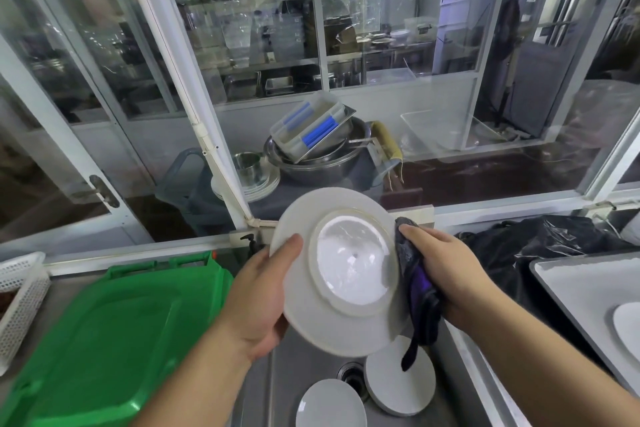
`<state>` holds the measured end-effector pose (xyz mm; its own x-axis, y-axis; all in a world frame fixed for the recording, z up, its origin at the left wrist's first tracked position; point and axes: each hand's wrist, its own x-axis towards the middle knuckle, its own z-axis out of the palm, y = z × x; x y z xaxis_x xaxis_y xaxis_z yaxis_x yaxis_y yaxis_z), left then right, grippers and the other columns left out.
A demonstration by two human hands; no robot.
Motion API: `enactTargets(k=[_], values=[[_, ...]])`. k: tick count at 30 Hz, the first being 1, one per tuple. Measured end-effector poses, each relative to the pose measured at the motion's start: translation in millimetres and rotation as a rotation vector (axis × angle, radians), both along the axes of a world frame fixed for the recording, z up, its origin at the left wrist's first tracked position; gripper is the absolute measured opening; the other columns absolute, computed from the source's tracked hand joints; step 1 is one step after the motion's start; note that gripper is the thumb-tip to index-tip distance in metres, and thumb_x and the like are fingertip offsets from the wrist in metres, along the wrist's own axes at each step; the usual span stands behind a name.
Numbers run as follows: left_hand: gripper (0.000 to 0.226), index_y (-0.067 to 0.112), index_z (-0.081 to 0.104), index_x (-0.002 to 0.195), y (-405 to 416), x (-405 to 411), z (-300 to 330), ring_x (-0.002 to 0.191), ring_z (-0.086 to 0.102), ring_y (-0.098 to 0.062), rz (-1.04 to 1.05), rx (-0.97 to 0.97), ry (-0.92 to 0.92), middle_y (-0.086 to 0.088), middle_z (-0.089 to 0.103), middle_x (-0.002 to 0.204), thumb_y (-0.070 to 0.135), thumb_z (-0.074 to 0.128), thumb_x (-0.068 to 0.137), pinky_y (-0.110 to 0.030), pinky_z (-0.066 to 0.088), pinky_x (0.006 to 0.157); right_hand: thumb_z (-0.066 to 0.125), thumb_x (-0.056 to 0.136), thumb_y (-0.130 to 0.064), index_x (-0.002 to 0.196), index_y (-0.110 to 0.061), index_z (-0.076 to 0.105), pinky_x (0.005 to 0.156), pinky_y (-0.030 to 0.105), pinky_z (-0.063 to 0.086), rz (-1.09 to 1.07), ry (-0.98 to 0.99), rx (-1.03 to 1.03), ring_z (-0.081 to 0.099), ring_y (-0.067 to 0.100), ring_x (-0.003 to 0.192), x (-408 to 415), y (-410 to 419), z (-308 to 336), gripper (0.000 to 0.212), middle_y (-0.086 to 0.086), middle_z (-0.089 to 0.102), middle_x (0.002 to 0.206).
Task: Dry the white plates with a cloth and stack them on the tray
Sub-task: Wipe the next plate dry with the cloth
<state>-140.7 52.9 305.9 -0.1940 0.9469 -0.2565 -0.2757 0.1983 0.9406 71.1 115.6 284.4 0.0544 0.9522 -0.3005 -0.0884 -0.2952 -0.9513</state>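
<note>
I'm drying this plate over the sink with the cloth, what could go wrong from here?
1. The left hand holds the white plate only at its rim, thumb on the underside; if wet, it might slip and fall onto the two plates in the sink.
2. The cloth in the right hand dangles a strap low; it could dip toward the sink and get wet.

A white plate (341, 270) is gleaming beside a dark grey cloth (414, 274) showing purple folds. Below, two more white plates (401, 380) are lying in a grey steel sink (273, 388). A bright green plastic lid (114, 329) is sitting left, near a white perforated basket (20, 295); a grey tray (581, 291) is carrying another white plate (627, 326).
</note>
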Motion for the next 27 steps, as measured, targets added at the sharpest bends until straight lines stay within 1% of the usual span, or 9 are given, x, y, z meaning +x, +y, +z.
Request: enactTargets(k=[4, 6, 10, 12, 14, 16, 18, 22, 27], values=[[0.020, 0.016, 0.072, 0.110, -3.7, 15.3, -9.5, 0.099, 0.077, -0.023, 0.074, 0.041, -0.005, -0.006, 0.081, 0.104, 0.028, 0.061, 0.098, -0.040, 0.057, 0.086, 0.069, 0.097, -0.029, 0.101, -0.004, 0.075, 0.077, 0.039, 0.055, -0.081, 0.101, -0.067, 0.068, 0.028, 0.080, -5.1, 1.4, -20.0, 0.026, 0.022, 0.075, 0.096], [0.018, 0.018, 0.073, 0.107, -4.4, 22.6, -13.2, 0.099, 0.076, -0.020, 0.120, 0.061, -0.054, -0.002, 0.081, 0.104, 0.025, 0.058, 0.101, -0.040, 0.056, 0.089, 0.068, 0.097, -0.029, 0.101, -0.004, 0.074, 0.070, 0.037, 0.051, -0.109, 0.157, -0.095, 0.063, 0.025, 0.077, -11.2, -1.5, -26.6, 0.026, 0.017, 0.069, 0.090], [0.026, 0.027, 0.078, 0.109, -6.0, 36.1, -22.2, 0.114, 0.072, -0.021, 0.209, 0.122, -0.151, 0.001, 0.078, 0.119, 0.035, 0.062, 0.090, -0.047, 0.048, 0.108, 0.065, 0.100, -0.027, 0.093, -0.010, 0.071, 0.069, 0.037, 0.050, -0.161, 0.297, -0.166, 0.058, 0.024, 0.076, -27.2, -17.1, -34.2, 0.020, 0.009, 0.066, 0.083], [0.035, 0.029, 0.073, 0.119, -8.0, 38.2, -22.4, 0.114, 0.072, -0.021, 0.218, 0.125, -0.226, 0.002, 0.076, 0.122, 0.035, 0.062, 0.086, -0.048, 0.048, 0.108, 0.066, 0.100, -0.026, 0.092, -0.009, 0.071, 0.073, 0.038, 0.049, -0.179, 0.374, -0.173, 0.057, 0.025, 0.078, -29.4, -21.6, -34.0, 0.019, 0.009, 0.066, 0.084], [0.043, 0.025, 0.068, 0.125, -8.6, 36.8, -23.7, 0.112, 0.073, -0.021, 0.196, 0.123, -0.292, -0.001, 0.077, 0.121, 0.030, 0.061, 0.083, -0.046, 0.053, 0.098, 0.067, 0.100, -0.024, 0.092, -0.008, 0.072, 0.076, 0.038, 0.050, -0.183, 0.405, -0.159, 0.060, 0.025, 0.078, -26.6, -20.1, -30.4, 0.019, 0.010, 0.069, 0.082], [0.049, 0.020, 0.068, 0.129, -9.9, 31.6, -23.4, 0.114, 0.072, -0.024, 0.152, 0.100, -0.324, -0.006, 0.076, 0.122, 0.024, 0.061, 0.080, -0.043, 0.054, 0.091, 0.068, 0.099, -0.023, 0.094, -0.006, 0.073, 0.078, 0.039, 0.051, -0.165, 0.400, -0.143, 0.063, 0.025, 0.078, -21.9, -14.2, -26.0, 0.018, 0.010, 0.072, 0.081], [0.054, 0.015, 0.065, 0.134, -9.3, 22.1, -21.3, 0.120, 0.068, -0.030, 0.096, 0.079, -0.318, -0.012, 0.073, 0.127, 0.019, 0.059, 0.081, -0.046, 0.052, 0.098, 0.070, 0.098, -0.024, 0.100, -0.002, 0.074, 0.083, 0.042, 0.052, -0.143, 0.358, -0.122, 0.065, 0.028, 0.083, -15.6, -8.0, -20.9, 0.022, 0.014, 0.074, 0.088], [0.051, 0.016, 0.070, 0.128, -0.7, 1.3, -5.2, 0.116, 0.071, -0.026, 0.014, 0.023, -0.215, -0.010, 0.075, 0.125, 0.036, 0.060, 0.082, -0.046, 0.048, 0.105, 0.069, 0.099, -0.023, 0.104, -0.001, 0.077, 0.098, 0.051, 0.055, -0.057, 0.163, -0.039, 0.073, 0.033, 0.093, 3.8, 1.7, -6.8, 0.024, 0.021, 0.078, 0.104], [0.032, 0.019, 0.073, 0.116, -3.7, 2.8, 5.8, 0.100, 0.076, -0.027, -0.035, -0.012, -0.020, -0.010, 0.079, 0.109, 0.040, 0.058, 0.098, -0.046, 0.056, 0.094, 0.068, 0.100, -0.025, 0.101, -0.013, 0.080, 0.089, 0.039, 0.059, 0.057, 0.005, 0.029, 0.077, 0.025, 0.093, 14.4, -1.6, 9.0, 0.017, 0.004, 0.081, 0.092]])
